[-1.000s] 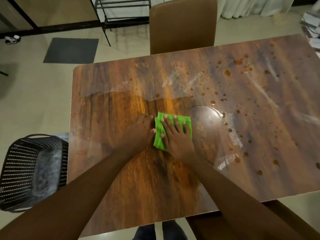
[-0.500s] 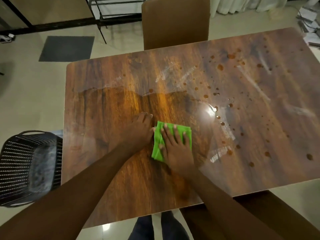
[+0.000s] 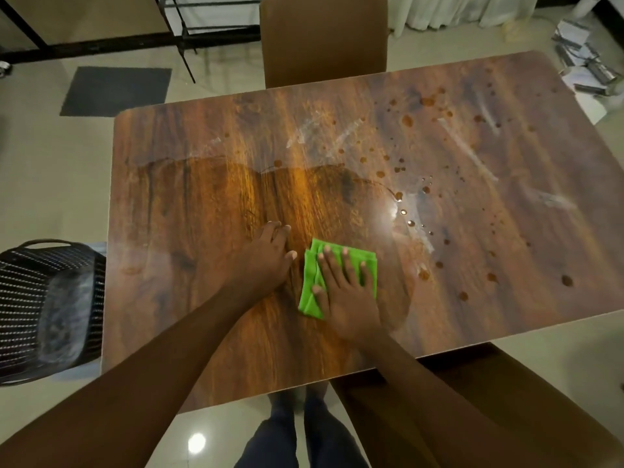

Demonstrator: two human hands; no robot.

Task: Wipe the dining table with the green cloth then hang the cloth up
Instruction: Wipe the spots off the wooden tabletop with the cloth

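1. Green cloth (image 3: 310,288) lies folded on the dining table (image 3: 202,214), near the front edge and a little left of the middle (we see only its left and far edges, the rest being under a hand).
2. At far left, on the pale floor (image 3: 50,180), a black perforated basket (image 3: 50,298) stands just beside the table's end, with a dark mat (image 3: 114,91) farther back.
3. We find the wood-grain top darker and glossy on its left half. The right half carries brown spots (image 3: 407,120) and whitish streaks (image 3: 472,153).
4. A brown chair (image 3: 324,38) stands at the far side and a second chair (image 3: 472,400) at the near right. Papers (image 3: 580,62) lie on the floor at far right.
5. Our left hand (image 3: 266,261) rests flat on bare wood just beside the cloth, fingers straight, holding nothing.
6. Our right hand (image 3: 347,292) presses flat on the cloth, fingers spread and straight, not curled round it.
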